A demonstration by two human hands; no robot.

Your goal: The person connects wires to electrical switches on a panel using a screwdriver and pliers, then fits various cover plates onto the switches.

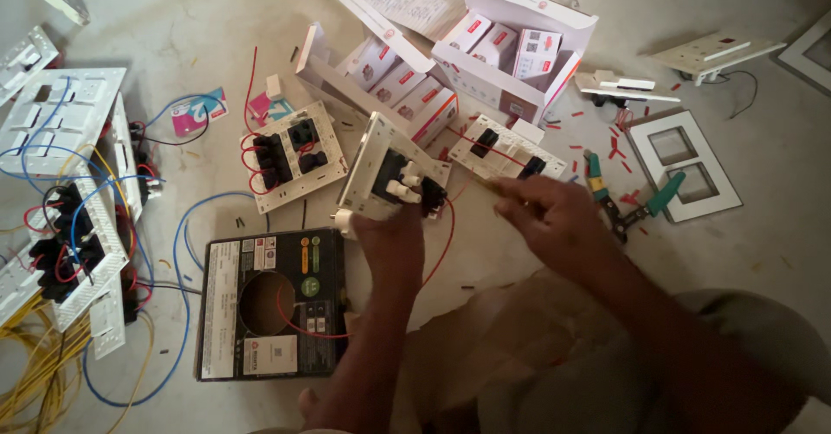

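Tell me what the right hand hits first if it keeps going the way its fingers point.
Probably the switch plate held up by the left hand. The right hand points left toward its back, though depth is unclear.

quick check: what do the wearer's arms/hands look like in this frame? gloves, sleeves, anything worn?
Both bare: no gloves on the left hand or the right hand. No sleeves show; both forearms are uncovered as far as the frame reaches. No watch, ring or band is visible, though the lighting is dim and the right hand is slightly motion-blurred.

White switch plate (374,161) with black modules (391,174) — red wire (437,257), blue wire (177,261), yellow wires (35,360), green-handled pliers (636,205).
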